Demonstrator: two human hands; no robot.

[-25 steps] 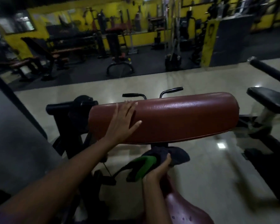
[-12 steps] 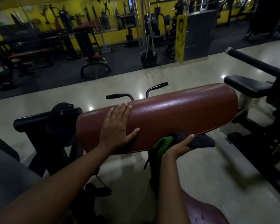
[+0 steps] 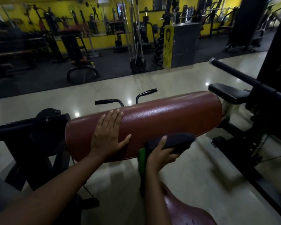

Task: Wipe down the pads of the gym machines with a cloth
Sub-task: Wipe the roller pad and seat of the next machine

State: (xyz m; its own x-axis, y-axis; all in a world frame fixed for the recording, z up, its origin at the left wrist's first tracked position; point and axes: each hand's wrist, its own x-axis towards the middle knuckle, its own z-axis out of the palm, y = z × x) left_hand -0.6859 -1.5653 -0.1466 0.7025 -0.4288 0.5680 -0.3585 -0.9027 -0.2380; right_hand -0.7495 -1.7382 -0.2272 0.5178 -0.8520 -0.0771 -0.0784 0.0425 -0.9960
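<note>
Left hand (image 3: 109, 135) lies flat on the brown pad (image 3: 161, 120), fingers straight and close together, thumb spread toward the right; it steadies the pad near its left end. Right hand (image 3: 159, 155) grips the dark cloth (image 3: 178, 141) at the pad's lower front edge, fingers curled under it, thumb on top; a green part of the cloth (image 3: 142, 157) hangs below the hand. Risks, as judged: the cloth is bunched, so a pass may touch only a narrow strip and leave the top and right end unwiped. The hanging part could snag on the black frame (image 3: 44, 127). The patch under the left hand may be skipped unless that hand shifts.
</note>
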